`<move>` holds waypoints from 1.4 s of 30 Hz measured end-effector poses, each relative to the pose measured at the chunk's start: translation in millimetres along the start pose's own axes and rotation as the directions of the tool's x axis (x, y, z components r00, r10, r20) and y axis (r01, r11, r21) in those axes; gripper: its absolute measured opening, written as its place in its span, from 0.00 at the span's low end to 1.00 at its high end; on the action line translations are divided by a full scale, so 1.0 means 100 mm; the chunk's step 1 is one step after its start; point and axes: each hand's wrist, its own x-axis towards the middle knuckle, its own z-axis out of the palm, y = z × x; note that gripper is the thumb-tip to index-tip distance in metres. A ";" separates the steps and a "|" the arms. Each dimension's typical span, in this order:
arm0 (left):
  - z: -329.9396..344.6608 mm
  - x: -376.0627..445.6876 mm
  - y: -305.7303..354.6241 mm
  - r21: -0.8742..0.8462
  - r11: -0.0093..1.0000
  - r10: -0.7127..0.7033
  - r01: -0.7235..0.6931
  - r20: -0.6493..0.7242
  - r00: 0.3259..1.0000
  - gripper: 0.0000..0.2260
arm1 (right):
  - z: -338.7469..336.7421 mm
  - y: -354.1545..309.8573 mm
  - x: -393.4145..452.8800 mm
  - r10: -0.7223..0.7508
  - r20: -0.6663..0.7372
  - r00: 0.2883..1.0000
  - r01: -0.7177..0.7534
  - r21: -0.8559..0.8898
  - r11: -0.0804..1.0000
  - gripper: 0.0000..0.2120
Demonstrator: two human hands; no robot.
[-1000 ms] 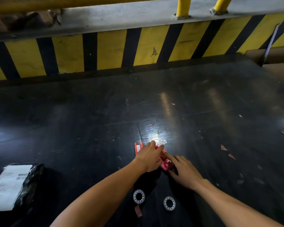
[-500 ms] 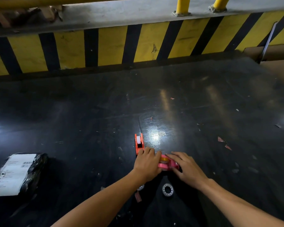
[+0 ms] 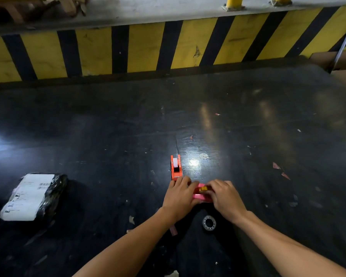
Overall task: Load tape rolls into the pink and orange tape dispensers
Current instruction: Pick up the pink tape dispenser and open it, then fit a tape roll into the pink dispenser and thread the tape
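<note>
Both hands, left hand (image 3: 179, 198) and right hand (image 3: 226, 197), now clasp the pink dispenser (image 3: 201, 194) low-centre, closer together than before, with only one tape roll (image 3: 209, 222) visible beneath.

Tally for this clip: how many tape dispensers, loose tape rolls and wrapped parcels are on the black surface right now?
Tape dispensers: 2, the orange dispenser and the pink dispenser
Loose tape rolls: 1, the clear roll
Wrapped parcels: 1, the black parcel
Total: 4
</note>
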 end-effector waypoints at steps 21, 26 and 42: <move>-0.21 -0.19 0.45 -0.795 0.606 -0.297 0.036 -0.185 0.937 0.10 | -0.24 -0.29 -0.29 0.478 0.302 0.825 -0.338 0.941 -0.012 0.06; -0.27 -0.21 0.48 -0.798 0.602 -0.298 0.024 -0.197 0.934 0.10 | -0.28 -0.35 -0.32 0.466 0.305 0.830 -0.301 0.950 -0.086 0.04; -0.20 -0.40 0.33 -0.877 0.468 -0.485 0.105 -0.156 0.860 0.12 | -0.07 0.20 -0.78 0.542 0.093 0.835 -0.548 0.218 0.808 0.05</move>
